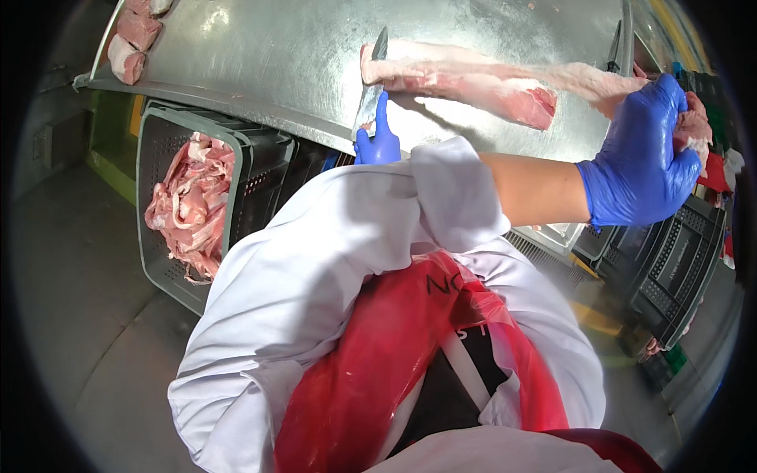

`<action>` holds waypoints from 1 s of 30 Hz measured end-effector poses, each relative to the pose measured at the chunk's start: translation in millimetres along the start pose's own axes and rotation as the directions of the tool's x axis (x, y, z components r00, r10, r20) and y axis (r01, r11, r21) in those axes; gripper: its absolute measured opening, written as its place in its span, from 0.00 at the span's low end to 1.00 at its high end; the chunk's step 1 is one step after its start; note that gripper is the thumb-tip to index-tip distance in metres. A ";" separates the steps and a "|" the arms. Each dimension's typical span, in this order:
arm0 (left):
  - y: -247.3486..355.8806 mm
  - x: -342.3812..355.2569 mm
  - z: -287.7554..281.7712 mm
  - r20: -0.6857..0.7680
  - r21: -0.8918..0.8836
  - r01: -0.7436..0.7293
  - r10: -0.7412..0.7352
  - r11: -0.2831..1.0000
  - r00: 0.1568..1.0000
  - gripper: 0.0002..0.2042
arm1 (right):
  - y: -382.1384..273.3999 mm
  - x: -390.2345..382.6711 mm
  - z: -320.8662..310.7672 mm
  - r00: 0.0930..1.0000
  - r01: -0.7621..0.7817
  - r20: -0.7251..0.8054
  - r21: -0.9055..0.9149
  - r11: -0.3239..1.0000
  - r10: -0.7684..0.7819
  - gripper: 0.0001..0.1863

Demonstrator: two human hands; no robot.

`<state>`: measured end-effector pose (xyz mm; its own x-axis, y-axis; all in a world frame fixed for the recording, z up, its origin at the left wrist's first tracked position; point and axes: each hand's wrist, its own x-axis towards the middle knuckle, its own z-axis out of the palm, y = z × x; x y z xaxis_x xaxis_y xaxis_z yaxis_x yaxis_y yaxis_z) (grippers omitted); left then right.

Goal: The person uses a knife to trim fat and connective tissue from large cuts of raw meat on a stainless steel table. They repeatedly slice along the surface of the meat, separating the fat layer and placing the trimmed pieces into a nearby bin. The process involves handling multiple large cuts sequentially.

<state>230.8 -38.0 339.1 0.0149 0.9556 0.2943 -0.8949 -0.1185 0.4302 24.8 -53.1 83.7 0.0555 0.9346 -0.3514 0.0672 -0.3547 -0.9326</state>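
My arms cross, the left over the right. Reaching to the right, my gloved left hand [640,158] is closed on one end of a long strip of pale meat fat [572,77]. A pink piece of lean meat [505,96] lies along the strip on the metal table and looks joined to it. My gloved right hand [378,143], left of centre at the table's near edge, grips a knife [367,106] with the index finger stretched along it. The blade points away from me, and its middle is hidden by the strip's left end. The handle is mostly covered.
The metal table [260,55] spans the far side. Meat chunks [138,35] lie at its far left. Below stands a grey crate [147,229] with meat trimmings [193,201]. Black crates [670,264] are stacked to my right. Another knife [614,51] lies near the table's right edge.
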 end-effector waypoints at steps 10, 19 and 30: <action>-7.0 -18.8 29.4 0.190 0.073 0.134 -0.145 0.988 0.971 0.12 | 17.5 -26.9 -18.3 0.899 0.267 0.385 -0.099 0.959 -0.211 0.34; 55.6 -28.6 -135.8 0.263 0.779 0.035 -0.378 0.626 0.888 0.17 | 16.6 -125.5 -299.8 0.760 0.411 0.650 -0.489 0.769 0.006 0.39; 31.1 -144.8 -306.4 -0.054 0.648 -0.344 -0.492 -0.680 0.869 0.19 | 49.5 -155.5 -384.2 0.942 0.137 0.312 -0.690 0.711 0.122 0.38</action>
<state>64.2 -97.4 48.4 0.4286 0.9035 -0.0020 0.8921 -0.4229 0.1592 402.3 -226.8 123.9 -0.2507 0.8461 -0.4704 0.7426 -0.1437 -0.6542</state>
